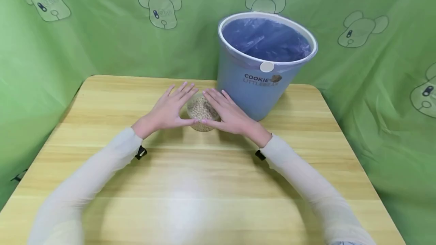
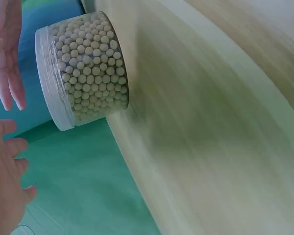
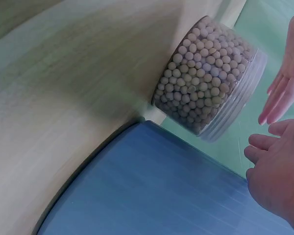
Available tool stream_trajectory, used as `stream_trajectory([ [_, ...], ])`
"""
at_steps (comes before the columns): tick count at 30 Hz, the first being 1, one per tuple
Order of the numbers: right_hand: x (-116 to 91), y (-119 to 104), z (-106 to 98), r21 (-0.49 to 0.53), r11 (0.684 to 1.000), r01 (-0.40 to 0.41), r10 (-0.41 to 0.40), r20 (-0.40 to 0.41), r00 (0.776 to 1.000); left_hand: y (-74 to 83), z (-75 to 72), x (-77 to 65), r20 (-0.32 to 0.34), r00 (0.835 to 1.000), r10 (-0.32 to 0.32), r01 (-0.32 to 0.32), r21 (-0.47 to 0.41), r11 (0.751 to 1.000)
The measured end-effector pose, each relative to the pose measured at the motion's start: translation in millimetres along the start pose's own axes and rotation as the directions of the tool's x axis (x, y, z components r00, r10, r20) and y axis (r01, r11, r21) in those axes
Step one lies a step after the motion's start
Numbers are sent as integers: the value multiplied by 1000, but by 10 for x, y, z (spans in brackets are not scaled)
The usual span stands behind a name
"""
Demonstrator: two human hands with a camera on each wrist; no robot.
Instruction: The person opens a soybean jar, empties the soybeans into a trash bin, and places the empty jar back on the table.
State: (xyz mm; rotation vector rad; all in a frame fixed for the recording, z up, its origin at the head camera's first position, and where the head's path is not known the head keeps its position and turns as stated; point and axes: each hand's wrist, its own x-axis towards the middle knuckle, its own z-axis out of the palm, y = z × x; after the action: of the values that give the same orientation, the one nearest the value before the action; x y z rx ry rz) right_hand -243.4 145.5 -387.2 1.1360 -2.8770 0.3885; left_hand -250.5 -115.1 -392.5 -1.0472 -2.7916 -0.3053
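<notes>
A clear round jar [image 1: 201, 110] full of small pale beige balls stands upright on the table. My left hand [image 1: 170, 107] is at its left and my right hand [image 1: 231, 114] at its right, both with fingers stretched out. The thumbs come close together over the jar's near side. In the left wrist view, the jar's pale rim [image 2: 54, 81] appears apart from both hands, which are above it. The right wrist view also has a gap between the jar [image 3: 206, 78] and the fingers. Neither hand holds anything.
A blue bin [image 1: 252, 93] with a white rim and a plastic liner stands right behind my right hand, close to the jar. The wooden table [image 1: 190, 169] extends toward me. Green curtains [image 1: 112, 41] printed with cartoon heads hang around it.
</notes>
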Motion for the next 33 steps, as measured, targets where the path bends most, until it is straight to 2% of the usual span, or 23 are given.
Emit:
stream_trajectory([
  [6, -10, 1, 4, 7, 1000, -16, 16, 1, 1000, -26, 69, 66, 25, 999, -44, 46, -114, 992],
  [10, -10, 9, 14, 7, 1000, -22, 22, 9, 1000, -25, 118, 113, 45, 997, -66, 74, -215, 974],
  [17, -29, 19, 82, 13, 998, -55, 55, 28, 998, -29, 207, 144, 17, 996, -82, 83, -353, 932],
  [24, -38, 47, 178, 18, 998, -61, 61, 25, 998, -73, 287, 175, 12, 995, -100, 96, -405, 909],
  [28, -42, 52, 219, 24, 996, -81, 80, 28, 996, -82, 318, 194, 31, 994, -104, 106, -449, 887],
  [30, -38, 52, 229, 32, 996, -89, 88, 36, 996, -89, 319, 194, 44, 992, -115, 122, -466, 876],
  [33, -1, 54, 222, 50, 995, -88, 87, 29, 996, -121, 294, 202, 25, 990, -135, 131, -477, 869],
])
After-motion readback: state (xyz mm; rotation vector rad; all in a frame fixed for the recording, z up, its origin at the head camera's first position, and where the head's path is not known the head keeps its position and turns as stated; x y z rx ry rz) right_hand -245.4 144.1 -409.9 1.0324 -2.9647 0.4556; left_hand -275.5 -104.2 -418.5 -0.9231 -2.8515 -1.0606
